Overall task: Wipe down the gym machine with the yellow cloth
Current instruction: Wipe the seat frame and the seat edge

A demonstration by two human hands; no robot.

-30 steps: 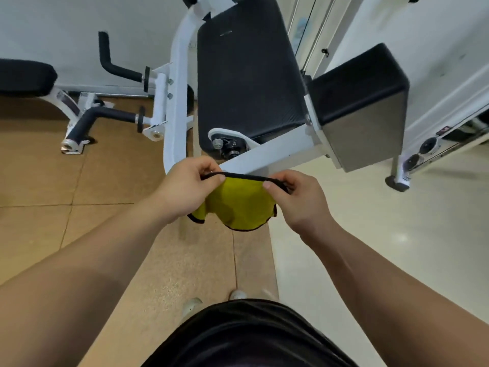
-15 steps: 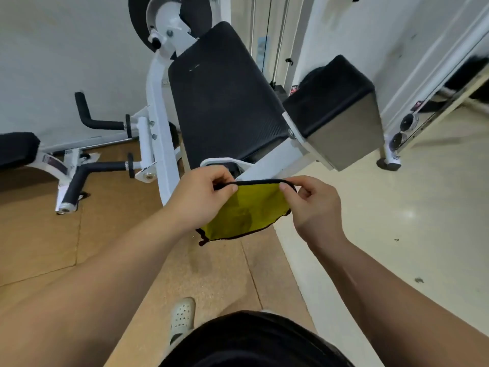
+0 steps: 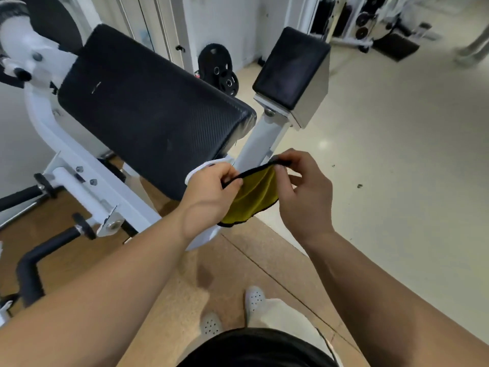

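A gym interior: a white-framed weight machine (image 3: pixel 87 178) with a large black padded rest (image 3: pixel 148 109) fills the 10 o'clock area, a smaller black pad (image 3: pixel 292 66) stands at 12 o'clock, black weight plates (image 3: pixel 219 70) lean by the wall behind it, and more racked plates and equipment (image 3: pixel 370 22) line the far side at 1 o'clock.

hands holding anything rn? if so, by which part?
Yes: the yellow cloth, stretched between both hands. The left hand and right hand each pinch its black-trimmed top edge, one near each end; the rest hangs free, off the machine.
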